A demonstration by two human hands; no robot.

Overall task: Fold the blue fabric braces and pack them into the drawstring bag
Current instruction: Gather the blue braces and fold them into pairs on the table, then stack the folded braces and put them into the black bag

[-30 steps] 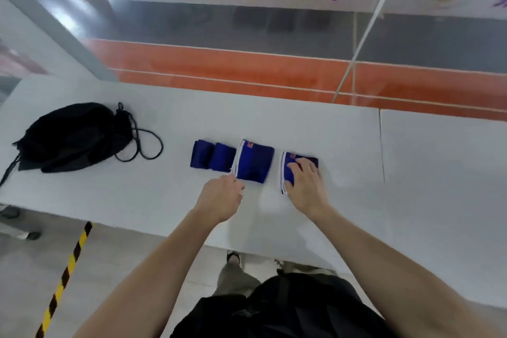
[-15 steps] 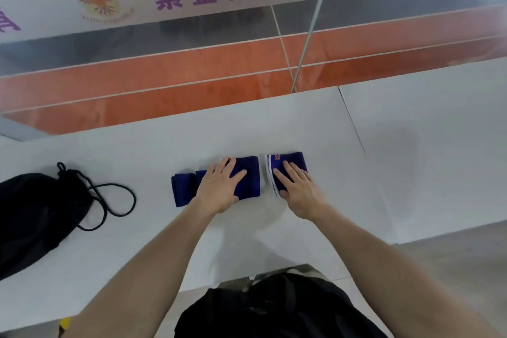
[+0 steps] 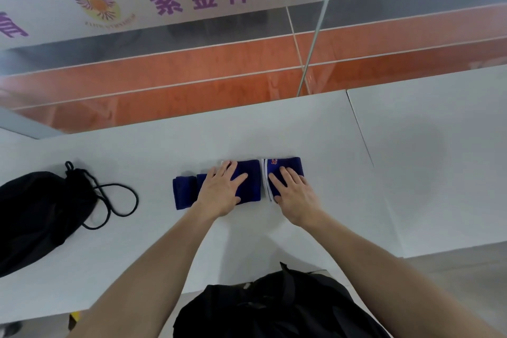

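Three soft, knitted-looking blue pieces lie in a row near the middle of the smooth, pale grey counter (image 3: 274,129). The right brace (image 3: 295,166) is a flat rectangle with a white trim along its nine o'clock edge and a small red mark at its far corner. The middle brace (image 3: 252,181) is a wider rectangle lying edge to edge with it. The left brace (image 3: 182,192), smaller and thicker, touches the middle one at its nine o'clock side. The left hand (image 3: 222,195) lies flat on the middle brace, its fingers (image 3: 238,178) straight and spread, pressing down and gripping nothing. The right hand (image 3: 295,195) presses the right brace the same way, fingers extended towards twelve o'clock. Well apart at nine o'clock, the black drawstring bag (image 3: 35,214) lies slumped and wrinkled, its thin black cord (image 3: 123,200) looped on the counter. At twelve o'clock stands a glossy glass panel (image 3: 219,35) with purple characters, and an orange floor band shows through it. Half a second earlier the pose was nearly the same. A second earlier the left hand was loosely curled just short of the middle brace, and the pieces lay with gaps between them.
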